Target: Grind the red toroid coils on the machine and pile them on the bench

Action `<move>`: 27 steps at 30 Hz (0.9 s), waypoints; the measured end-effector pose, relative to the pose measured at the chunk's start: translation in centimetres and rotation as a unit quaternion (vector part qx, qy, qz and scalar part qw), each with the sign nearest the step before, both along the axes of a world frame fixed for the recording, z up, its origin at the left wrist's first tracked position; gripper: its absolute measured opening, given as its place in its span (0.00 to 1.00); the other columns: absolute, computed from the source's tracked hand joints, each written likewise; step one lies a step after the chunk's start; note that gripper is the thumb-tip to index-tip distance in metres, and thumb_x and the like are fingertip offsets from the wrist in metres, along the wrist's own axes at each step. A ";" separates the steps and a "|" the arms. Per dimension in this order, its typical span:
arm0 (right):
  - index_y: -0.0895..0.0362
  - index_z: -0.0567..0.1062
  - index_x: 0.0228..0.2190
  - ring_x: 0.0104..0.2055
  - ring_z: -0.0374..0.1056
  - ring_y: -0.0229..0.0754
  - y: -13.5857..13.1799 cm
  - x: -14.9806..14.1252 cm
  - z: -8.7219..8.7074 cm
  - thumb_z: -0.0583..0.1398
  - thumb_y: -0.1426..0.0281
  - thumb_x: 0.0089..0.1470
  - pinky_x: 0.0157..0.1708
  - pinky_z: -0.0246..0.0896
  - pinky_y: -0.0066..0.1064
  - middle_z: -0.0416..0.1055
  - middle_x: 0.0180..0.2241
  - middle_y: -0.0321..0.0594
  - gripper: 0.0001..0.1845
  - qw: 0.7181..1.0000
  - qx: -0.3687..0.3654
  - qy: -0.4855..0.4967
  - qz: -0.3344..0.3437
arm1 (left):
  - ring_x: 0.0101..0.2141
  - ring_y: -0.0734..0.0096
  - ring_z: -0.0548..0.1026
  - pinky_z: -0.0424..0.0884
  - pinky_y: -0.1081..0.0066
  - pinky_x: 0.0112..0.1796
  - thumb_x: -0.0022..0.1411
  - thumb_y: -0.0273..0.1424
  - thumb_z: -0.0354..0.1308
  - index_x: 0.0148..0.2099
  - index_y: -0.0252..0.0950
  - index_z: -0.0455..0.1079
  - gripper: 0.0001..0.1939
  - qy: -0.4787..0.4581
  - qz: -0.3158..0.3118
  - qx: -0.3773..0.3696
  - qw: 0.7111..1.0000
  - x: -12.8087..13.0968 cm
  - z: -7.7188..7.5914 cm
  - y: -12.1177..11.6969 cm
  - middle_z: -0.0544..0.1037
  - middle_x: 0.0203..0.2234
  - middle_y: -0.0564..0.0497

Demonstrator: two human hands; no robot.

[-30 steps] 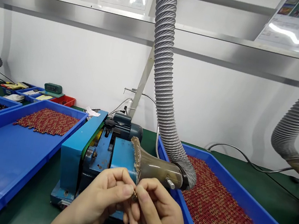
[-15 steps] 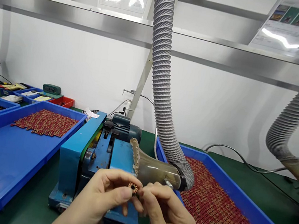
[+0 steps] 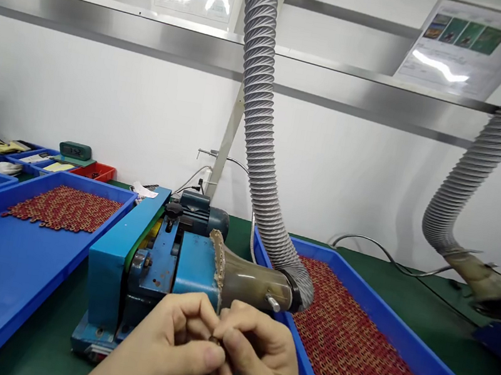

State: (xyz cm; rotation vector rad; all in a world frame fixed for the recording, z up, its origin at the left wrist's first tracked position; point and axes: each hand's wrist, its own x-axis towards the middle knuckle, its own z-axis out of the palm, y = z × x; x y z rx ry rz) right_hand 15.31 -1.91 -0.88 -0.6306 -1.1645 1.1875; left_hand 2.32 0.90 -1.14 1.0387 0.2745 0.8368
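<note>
Right in front of the belt machine [image 3: 105,278], my two hands meet with their fingertips together. Between them is a small copper-wound ring coil [image 3: 215,340], of which only a dark sliver shows. My left hand [image 3: 172,346] pinches it between thumb and fingers. On the other side, my right hand [image 3: 263,361] is closed, its thumb and forefinger pressed at the same coil. The fingers cover most of the coil, so its facing cannot be made out.
To the right, a blue tray [image 3: 405,320] holds rows of red-and-copper rings [image 3: 361,357]. At left, another blue tray [image 3: 24,297] bears a smaller patch of similar rings [image 3: 66,207]. A grey hose [image 3: 262,113] runs down to a suction hood [image 3: 254,283] at the machine.
My right hand has moved left and closed in on the coil. The coil's round face, visible before, is now mostly covered. The view has shifted slightly to the right.
</note>
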 end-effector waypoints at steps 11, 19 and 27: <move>0.54 0.81 0.27 0.21 0.63 0.33 -0.6 1.3 0.4 0.67 0.60 0.54 0.22 0.59 0.22 0.68 0.19 0.34 0.11 0.998 -0.009 -0.046 -0.042 | 0.26 0.77 0.75 0.66 0.77 0.30 0.51 0.40 0.70 0.33 0.34 0.65 0.19 0.055 0.131 0.026 0.990 -0.5 1.4 -1.3 0.78 0.23 0.54; 0.55 0.78 0.22 0.23 0.61 0.35 -0.9 0.7 0.7 0.67 0.55 0.51 0.25 0.56 0.24 0.67 0.20 0.33 0.17 0.985 0.017 -0.127 -0.117 | 0.25 0.79 0.73 0.66 0.80 0.28 0.48 0.30 0.73 0.30 0.33 0.69 0.14 0.051 0.164 0.038 0.984 -0.4 0.6 -1.0 0.76 0.22 0.57; 0.59 0.76 0.22 0.16 0.56 0.29 -0.7 -0.8 0.5 0.72 0.60 0.47 0.19 0.51 0.21 0.64 0.16 0.30 0.17 0.994 -0.067 0.082 -0.030 | 0.25 0.77 0.77 0.71 0.78 0.31 0.54 0.36 0.69 0.32 0.31 0.70 0.14 -0.033 0.057 -0.021 0.998 -0.1 0.5 -0.6 0.79 0.22 0.52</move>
